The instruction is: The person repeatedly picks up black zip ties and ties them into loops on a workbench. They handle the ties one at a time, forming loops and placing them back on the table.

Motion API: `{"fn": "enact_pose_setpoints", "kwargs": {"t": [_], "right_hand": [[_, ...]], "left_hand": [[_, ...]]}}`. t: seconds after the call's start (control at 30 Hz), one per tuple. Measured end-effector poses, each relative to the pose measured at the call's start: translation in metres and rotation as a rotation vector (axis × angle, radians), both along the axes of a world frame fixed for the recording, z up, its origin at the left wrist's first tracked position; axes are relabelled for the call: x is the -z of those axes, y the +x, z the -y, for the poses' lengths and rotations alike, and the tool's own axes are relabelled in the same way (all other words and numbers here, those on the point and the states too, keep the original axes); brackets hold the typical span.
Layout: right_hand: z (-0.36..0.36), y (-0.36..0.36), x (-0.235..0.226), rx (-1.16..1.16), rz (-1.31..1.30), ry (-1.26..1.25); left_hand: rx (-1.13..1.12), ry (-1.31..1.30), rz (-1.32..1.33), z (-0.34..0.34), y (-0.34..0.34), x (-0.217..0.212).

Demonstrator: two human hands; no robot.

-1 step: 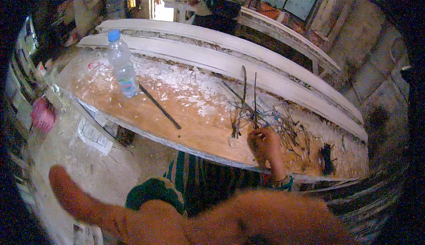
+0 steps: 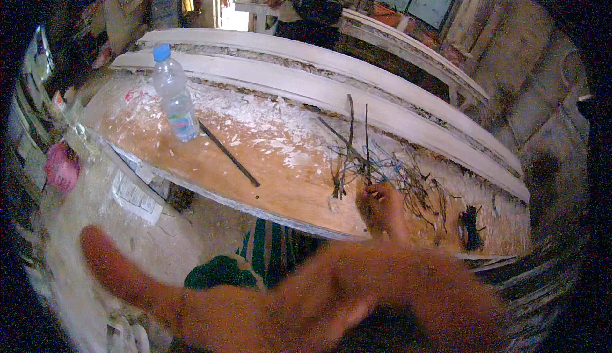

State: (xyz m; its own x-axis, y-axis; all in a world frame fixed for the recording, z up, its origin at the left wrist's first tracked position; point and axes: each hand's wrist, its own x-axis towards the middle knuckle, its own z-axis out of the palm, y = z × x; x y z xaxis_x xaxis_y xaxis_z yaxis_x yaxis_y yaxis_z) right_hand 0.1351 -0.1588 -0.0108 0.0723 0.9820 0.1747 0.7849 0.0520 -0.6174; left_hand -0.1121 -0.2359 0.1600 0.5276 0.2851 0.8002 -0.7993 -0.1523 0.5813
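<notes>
On the wooden board point(image 2: 210, 155), my right hand point(image 2: 377, 205) has its fingers pinched at the lower end of a thin dark twig point(image 2: 366, 130) that stands nearly upright. More twigs point(image 2: 417, 181) lie tangled beside and behind that hand, with something thin and blue among them. Close to the camera, my left hand point(image 2: 242, 311) looms large and blurred. One digit stretches out leftward; its other fingers are hard to make out. Nothing shows in its grasp. It covers my right forearm.
A clear plastic bottle point(image 2: 175, 101) with a blue cap stands at the board's left, by a loose dark stick point(image 2: 229, 153). A dark bundle point(image 2: 472, 227) lies at the right end. Long pale planks point(image 2: 293, 76) run behind. A person point(image 2: 319, 2) stands beyond. Pink object point(image 2: 62, 167) on the floor.
My blurred left hand has turned and risen a little, its outstretched digit shifting right and up. It now hides more of my right forearm. The right hand stays at the twig.
</notes>
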Motion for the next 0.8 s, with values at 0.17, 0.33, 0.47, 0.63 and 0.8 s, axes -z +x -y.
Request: {"fn": "enact_pose_setpoints", "kwargs": {"t": [0.17,0.33,0.47,0.63,0.8], "right_hand": [[0.028,-0.001,-0.02,-0.101,-0.489,-0.01],[0.07,-0.003,-0.052,-0.084,-0.793,-0.011],[0.094,-0.005,-0.058,-0.01,-0.761,0.088],[0.108,0.004,-0.049,-0.015,-0.865,0.047],[0.104,0.004,-0.025,-0.147,-0.823,0.127]], "left_hand": [[-0.998,0.548,-0.5,-0.053,0.021,0.027],[-1.041,0.787,-0.621,-0.074,0.05,0.078],[-0.753,0.756,-0.805,-0.084,0.054,0.103],[-0.82,0.705,-0.592,-0.08,0.054,0.108],[-0.87,0.728,-0.683,-0.082,0.073,0.134]]}}
